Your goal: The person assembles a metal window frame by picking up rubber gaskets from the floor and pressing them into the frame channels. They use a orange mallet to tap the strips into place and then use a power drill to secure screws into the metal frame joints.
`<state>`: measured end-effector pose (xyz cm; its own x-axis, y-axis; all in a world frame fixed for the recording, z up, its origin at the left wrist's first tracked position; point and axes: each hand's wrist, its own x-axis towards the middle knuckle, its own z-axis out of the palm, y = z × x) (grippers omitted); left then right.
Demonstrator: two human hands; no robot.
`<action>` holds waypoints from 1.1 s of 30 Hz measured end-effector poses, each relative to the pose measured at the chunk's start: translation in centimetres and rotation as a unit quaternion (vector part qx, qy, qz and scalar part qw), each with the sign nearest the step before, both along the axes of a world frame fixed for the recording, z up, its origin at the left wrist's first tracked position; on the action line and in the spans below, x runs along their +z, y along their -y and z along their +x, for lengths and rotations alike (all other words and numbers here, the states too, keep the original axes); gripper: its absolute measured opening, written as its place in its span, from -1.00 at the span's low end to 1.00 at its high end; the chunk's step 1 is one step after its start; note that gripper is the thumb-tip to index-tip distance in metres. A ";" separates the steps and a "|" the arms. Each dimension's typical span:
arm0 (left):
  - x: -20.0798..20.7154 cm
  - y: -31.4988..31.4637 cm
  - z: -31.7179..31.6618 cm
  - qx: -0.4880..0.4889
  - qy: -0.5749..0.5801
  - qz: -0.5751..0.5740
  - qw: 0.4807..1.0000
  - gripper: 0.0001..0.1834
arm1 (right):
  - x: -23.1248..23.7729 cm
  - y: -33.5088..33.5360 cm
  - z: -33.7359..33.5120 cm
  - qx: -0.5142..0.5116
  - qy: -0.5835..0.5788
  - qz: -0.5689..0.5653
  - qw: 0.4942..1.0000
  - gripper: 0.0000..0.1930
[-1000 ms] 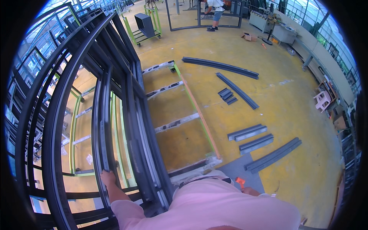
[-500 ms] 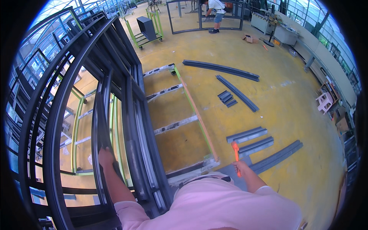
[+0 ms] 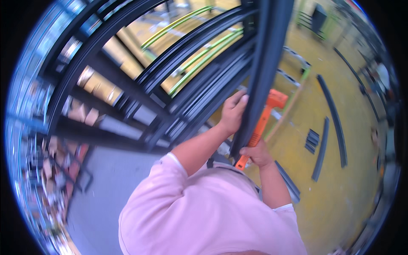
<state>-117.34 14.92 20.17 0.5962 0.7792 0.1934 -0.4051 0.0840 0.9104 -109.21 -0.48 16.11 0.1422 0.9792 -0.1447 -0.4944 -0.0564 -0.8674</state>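
Observation:
My left hand (image 3: 233,111) is closed on the side of a long dark metal profile (image 3: 264,59), which stands steeply in front of me with its lower end near my waist. An orange hammer (image 3: 259,127) is in my right hand (image 3: 257,154). Its head points up and its handle runs along the profile's right side. My right fingers wrap the lower handle close to the profile; whether they also touch the metal I cannot tell. To the left of the profile stand large dark window frames (image 3: 199,85), leaning together in a stack.
A green-edged rack (image 3: 304,76) with wrapped crossbars lies beyond the hammer. On the yellow floor at right are long dark profiles (image 3: 333,114) and several short pieces (image 3: 312,140). Cartons (image 3: 53,170) are piled at left. Another person (image 3: 382,76) is at the far right, blurred.
My view has swung left. The profile is now upright before me, with my left hand on it. The hammer has come from my right side to beside the profile.

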 end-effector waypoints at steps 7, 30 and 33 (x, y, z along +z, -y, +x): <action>10.1 0.8 -15.6 0.200 -0.039 0.291 0.935 -0.15 | -3.0 -4.0 -8.6 0.212 0.169 0.004 0.963 -0.48; 8.5 -7.7 -42.0 0.436 -0.298 0.311 0.790 -0.10 | -1.3 -23.8 -37.7 0.339 0.145 0.125 0.921 -0.52; 7.5 -8.1 -42.8 0.409 -0.217 0.269 0.845 -0.11 | -1.9 -24.1 -37.7 0.347 0.173 0.076 0.918 -0.54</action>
